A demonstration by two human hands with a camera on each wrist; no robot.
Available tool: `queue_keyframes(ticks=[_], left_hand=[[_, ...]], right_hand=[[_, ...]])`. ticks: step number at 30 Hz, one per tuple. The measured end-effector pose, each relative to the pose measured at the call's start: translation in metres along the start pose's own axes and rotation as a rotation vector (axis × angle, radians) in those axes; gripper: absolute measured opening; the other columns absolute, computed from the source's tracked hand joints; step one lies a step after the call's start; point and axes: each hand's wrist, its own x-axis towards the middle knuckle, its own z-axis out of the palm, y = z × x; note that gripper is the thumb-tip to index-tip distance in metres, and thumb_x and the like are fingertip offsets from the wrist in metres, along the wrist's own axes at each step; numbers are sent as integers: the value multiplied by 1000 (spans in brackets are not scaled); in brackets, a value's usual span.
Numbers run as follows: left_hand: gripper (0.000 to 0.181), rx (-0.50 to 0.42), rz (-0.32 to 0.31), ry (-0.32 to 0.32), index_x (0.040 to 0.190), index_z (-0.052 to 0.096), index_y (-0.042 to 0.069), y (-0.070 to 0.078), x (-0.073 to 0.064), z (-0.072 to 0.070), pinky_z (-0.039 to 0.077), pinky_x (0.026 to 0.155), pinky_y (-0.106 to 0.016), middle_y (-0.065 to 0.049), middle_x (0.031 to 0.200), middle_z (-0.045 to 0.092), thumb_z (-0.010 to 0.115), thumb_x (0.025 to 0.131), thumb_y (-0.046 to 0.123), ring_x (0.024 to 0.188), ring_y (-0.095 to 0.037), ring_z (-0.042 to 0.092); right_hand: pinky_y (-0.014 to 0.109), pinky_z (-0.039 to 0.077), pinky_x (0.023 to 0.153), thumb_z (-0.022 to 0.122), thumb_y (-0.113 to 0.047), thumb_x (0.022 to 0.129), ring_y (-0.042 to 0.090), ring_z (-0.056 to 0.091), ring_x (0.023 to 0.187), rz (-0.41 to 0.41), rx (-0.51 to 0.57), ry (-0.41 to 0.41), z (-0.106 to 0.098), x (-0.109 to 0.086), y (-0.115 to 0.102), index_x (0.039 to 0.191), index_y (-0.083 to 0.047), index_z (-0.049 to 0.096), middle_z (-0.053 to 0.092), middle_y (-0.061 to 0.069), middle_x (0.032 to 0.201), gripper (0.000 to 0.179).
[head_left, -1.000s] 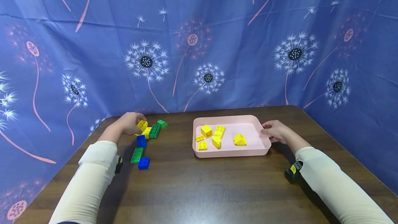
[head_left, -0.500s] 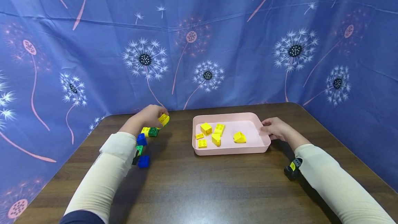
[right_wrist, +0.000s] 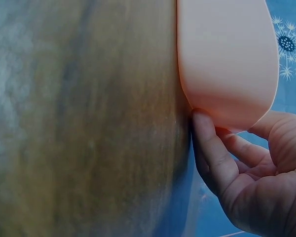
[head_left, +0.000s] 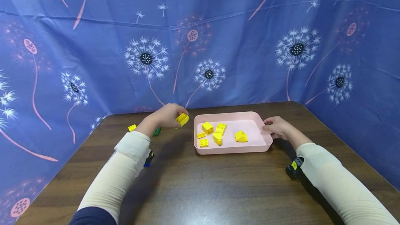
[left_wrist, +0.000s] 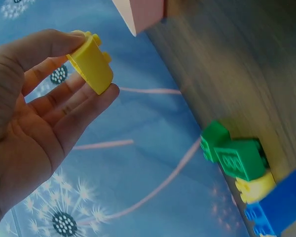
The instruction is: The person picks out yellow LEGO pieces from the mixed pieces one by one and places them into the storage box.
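My left hand (head_left: 167, 115) pinches a yellow toy building brick (head_left: 182, 118) between thumb and fingers, above the table just left of the pink tray (head_left: 231, 149). In the left wrist view this brick (left_wrist: 92, 64) shows a smooth curved face, with studs on its far side. Several yellow bricks (head_left: 207, 128) lie inside the tray, mostly in its left half. At the tray's right end, my right hand (head_left: 279, 128) grips the wall. The right wrist view has the thumb by the rim and the fingers (right_wrist: 212, 148) against the outside, low down.
On the wooden table (head_left: 200, 190), left of the tray, lie loose green bricks (left_wrist: 241, 159), a blue brick (left_wrist: 281, 205) and a yellow brick (head_left: 132, 127). My left forearm hides part of this group in the head view. A blue patterned cloth (head_left: 237, 44) hangs behind the table.
My left hand has lifted the yellow brick from the loose group and carried it right, close to the tray. My right hand and the tray have stayed in place.
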Motion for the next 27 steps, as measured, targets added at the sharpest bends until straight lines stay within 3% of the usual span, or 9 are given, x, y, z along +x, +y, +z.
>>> queue_keyframes(ticks=[14,27], left_hand=[[48,-9,50,-17,122,67,13,28,30,11,52,84,-32,-2,110,66,75,76,5,99,-23,58],[48,-30,94,-45,123,67,14,47,50,15,53,83,-29,-3,112,64,76,77,6,102,-24,57]], right_hand=[[44,56,81,57,-6,96,26,63,93,1,-2,1,-1,1,2,139,17,33,45,35,127,54],[41,57,77,56,-4,95,19,63,84,-4,25,-2,-2,-1,0,138,16,34,48,31,122,52]])
